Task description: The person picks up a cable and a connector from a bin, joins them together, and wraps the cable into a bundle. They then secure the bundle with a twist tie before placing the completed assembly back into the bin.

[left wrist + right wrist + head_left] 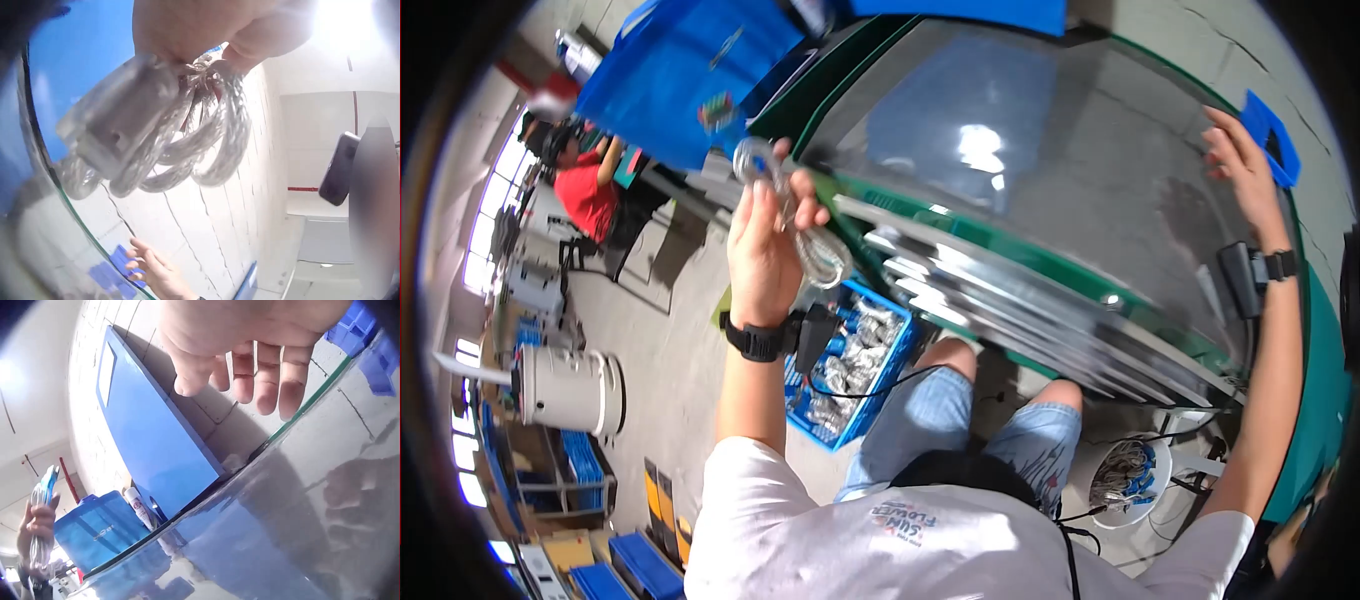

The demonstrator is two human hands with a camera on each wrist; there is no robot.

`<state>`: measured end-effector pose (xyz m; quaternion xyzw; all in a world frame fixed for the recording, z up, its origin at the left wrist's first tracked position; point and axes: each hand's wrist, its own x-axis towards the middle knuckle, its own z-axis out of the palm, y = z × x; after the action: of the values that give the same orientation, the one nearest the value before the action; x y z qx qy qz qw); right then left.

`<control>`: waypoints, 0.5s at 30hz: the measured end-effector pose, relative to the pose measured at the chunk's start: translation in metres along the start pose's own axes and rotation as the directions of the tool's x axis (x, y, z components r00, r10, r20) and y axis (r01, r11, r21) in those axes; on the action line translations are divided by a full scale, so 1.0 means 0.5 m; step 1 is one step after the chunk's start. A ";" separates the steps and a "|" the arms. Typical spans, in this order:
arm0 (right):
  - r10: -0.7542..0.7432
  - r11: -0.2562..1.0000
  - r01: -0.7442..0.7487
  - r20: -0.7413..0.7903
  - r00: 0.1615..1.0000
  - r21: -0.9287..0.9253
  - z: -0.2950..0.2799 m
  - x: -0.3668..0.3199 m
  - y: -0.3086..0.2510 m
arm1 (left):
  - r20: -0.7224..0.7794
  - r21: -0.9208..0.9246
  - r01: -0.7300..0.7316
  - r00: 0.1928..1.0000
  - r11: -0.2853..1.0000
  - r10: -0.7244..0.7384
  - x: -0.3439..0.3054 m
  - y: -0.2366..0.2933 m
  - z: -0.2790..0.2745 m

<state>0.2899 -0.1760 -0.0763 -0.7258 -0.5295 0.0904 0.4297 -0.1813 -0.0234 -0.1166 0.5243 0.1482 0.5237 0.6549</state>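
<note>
A coiled cable [820, 258] with a clear braided jacket is in my left hand [765, 240], held up over the near left edge of the table. In the left wrist view the cable loops [228, 140] hang below the fingers, beside a bulky translucent connector [122, 119]. A blue end [49, 478] of the bundle sticks up past the fingers in the right wrist view. My right hand [1245, 165] hovers over the far right of the glossy tabletop [1090, 130], fingers spread and slightly bent, holding nothing. Its reflection shows below it.
A blue crate [840, 425] of bagged cables stands by my left leg. A white bucket [1115, 510] with more cables is at right. Blue bins [660, 90] line the table's far left; a small blue tray [1270, 140] sits at the right edge. Another person [585, 195] sits further left.
</note>
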 end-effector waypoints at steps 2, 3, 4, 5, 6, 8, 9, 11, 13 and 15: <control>0.043 0.998 -0.044 -0.024 0.999 -0.047 0.000 -0.001 0.000 | -0.194 0.042 0.019 0.981 0.999 -0.011 -0.076 -0.044 -0.150; 0.064 0.995 -0.067 -0.044 0.997 -0.076 0.001 0.002 0.008 | -0.343 0.050 0.099 0.936 0.994 -0.076 -0.118 -0.080 -0.224; 0.083 0.990 -0.090 -0.066 0.994 -0.107 0.001 0.006 0.017 | -0.481 0.042 0.177 0.866 0.983 -0.135 -0.161 -0.124 -0.298; 0.104 0.985 -0.114 -0.075 0.992 -0.131 -0.008 0.007 0.036 | -0.559 0.027 0.250 0.806 0.968 -0.193 -0.209 -0.176 -0.368; 0.126 0.978 -0.139 -0.089 0.988 -0.156 -0.015 0.010 0.047 | -0.627 0.004 0.320 0.739 0.948 -0.247 -0.251 -0.229 -0.438; 0.100 0.967 -0.121 -0.101 0.990 -0.223 -0.046 0.009 0.045 | -0.715 -0.131 0.412 0.590 0.902 -0.374 -0.334 -0.333 -0.555; 0.061 0.968 -0.095 -0.153 0.986 -0.232 -0.059 -0.002 0.028 | -0.749 -0.161 0.479 0.510 0.863 -0.423 -0.375 -0.393 -0.618; 0.000 0.977 -0.057 -0.262 0.965 -0.207 -0.073 -0.049 -0.008 | -0.792 -0.207 0.564 0.383 0.799 -0.476 -0.460 -0.526 -0.731; -0.028 0.992 -0.012 -0.312 0.950 -0.124 -0.047 -0.124 -0.105 | -0.862 -0.220 0.567 0.268 0.794 -0.431 -0.500 -0.607 -0.750; -0.029 0.999 0.017 -0.296 0.955 -0.044 -0.020 -0.210 -0.182 | -0.835 -0.210 0.667 0.258 0.715 -0.486 -0.562 -0.714 -0.818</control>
<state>0.1883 -0.2639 -0.0388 -0.7337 -0.4693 -0.0352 0.4901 -0.4105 -0.0075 -0.6834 0.1645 0.6760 0.4143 0.5868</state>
